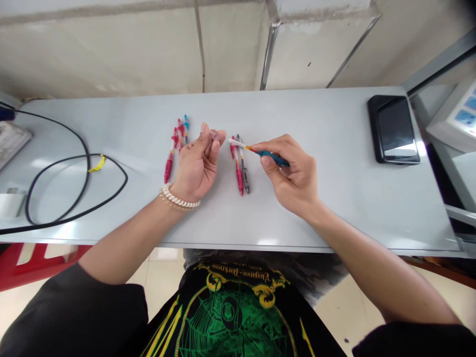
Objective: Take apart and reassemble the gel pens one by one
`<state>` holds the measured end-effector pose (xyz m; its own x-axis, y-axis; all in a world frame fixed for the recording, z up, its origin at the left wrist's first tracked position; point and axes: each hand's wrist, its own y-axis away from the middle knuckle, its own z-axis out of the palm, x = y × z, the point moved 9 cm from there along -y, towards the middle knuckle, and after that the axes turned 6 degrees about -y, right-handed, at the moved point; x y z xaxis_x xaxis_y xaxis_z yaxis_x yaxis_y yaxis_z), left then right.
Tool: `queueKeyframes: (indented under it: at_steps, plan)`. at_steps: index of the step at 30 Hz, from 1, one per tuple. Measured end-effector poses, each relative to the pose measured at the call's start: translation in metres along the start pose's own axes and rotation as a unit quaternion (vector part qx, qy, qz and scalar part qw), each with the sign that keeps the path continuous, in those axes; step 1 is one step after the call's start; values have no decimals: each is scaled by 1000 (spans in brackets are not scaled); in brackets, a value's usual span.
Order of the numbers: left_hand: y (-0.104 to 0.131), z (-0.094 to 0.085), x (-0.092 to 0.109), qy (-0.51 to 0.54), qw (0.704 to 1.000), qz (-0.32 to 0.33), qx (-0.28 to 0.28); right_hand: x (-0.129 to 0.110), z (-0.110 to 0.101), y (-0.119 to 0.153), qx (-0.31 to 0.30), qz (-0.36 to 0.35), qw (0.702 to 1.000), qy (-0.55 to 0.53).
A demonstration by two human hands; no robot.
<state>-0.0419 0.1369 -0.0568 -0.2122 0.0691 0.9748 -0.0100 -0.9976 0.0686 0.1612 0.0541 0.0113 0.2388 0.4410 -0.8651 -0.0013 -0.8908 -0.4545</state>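
My right hand grips the blue barrel of a pen, whose refill sticks out bare to the left. Between the fingertips of my left hand is a small clear piece, mostly hidden by the fingers; its kind is hard to make out. A gap separates it from the refill's tip. Below the refill lie a pink pen and a grey pen, side by side. Left of my left hand are another pink pen, a second pink one and a blue-topped pen, partly covered by the hand.
A black device with a dark screen rests at the table's right end. A looped black cable with a yellow tie spreads over the left side. The wall borders the far edge, and a red stool stands below left.
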Motion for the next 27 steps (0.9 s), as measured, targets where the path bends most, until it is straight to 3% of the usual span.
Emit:
queueKeyframes:
  at_steps: [5,12,21,27]
  plan:
    - [8,15,0,57,997,-35,-33,1,4,2,-17,-2,1000,0]
    - [27,30,17,-32,997,40,-51,-2,9,7,-6,-60,997,51]
    - [34,42,2,-16,997,-8,-79,-3,11,10,16,-91,995,45]
    - [34,44,5,13,997,5,-78,16,11,9,11,22,1000,-3]
